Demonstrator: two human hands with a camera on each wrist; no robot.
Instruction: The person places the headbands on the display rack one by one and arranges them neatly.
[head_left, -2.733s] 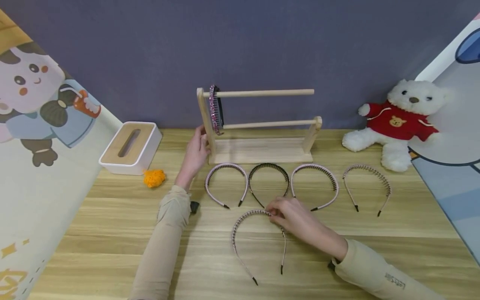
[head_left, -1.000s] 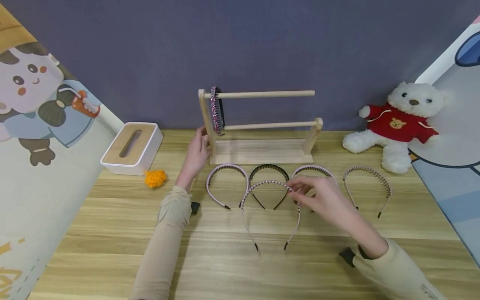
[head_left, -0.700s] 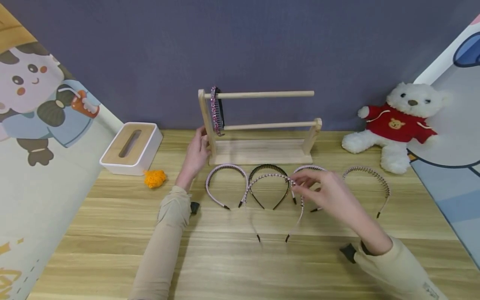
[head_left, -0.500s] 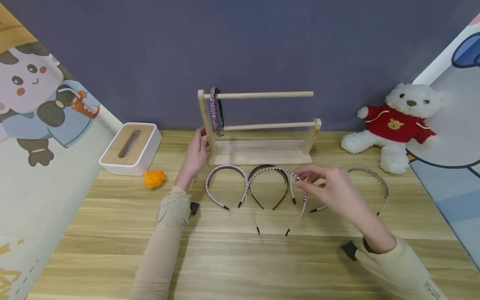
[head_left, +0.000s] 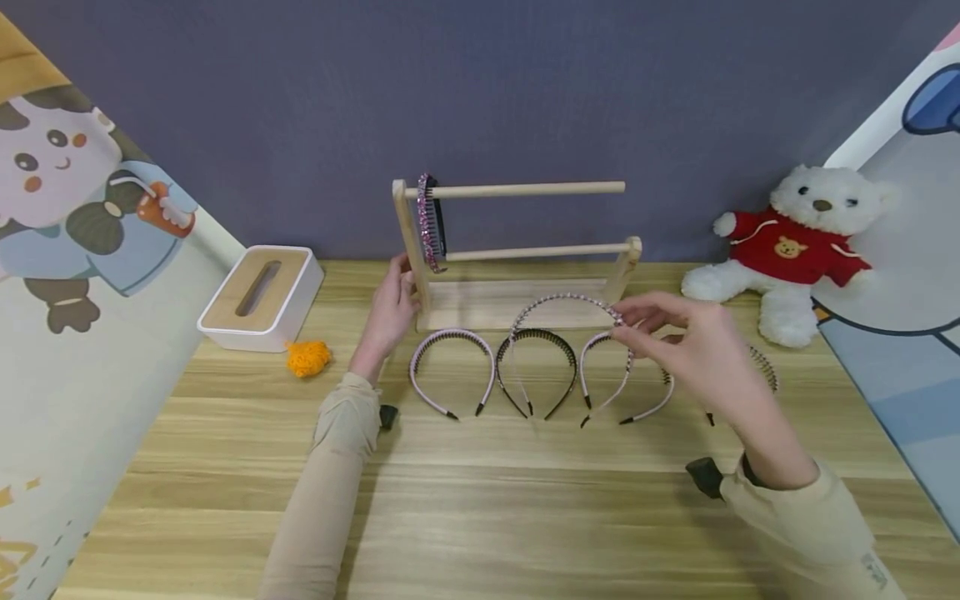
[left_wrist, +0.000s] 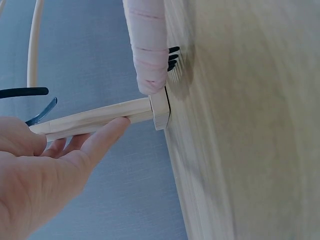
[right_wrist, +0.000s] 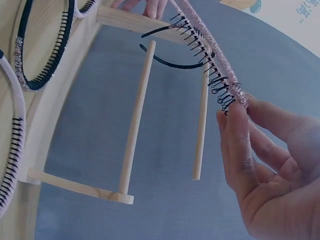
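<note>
Gripping the pale wooden rack point(head_left: 495, 302) by its left post, the left hand point(head_left: 392, 304) curls lightly around it; beside that post hangs a glittery pink headband point(head_left: 427, 221) with dark teeth. Further right, the beaded, arched hairband point(right_wrist: 223, 60) has left the table point(head_left: 480, 517) and now hovers nearer the rack's round bars, pinched between the right hand's point(head_left: 697, 354) thumb and fingers.

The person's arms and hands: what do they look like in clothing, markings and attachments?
The left sleeve and right sleeve are beige; the left is wrinkled near its cuff, the right bears a small marking too blurred to read. A black piece shows by the left cuff, another by the right. The left hand and right hand wear no gloves.
</note>
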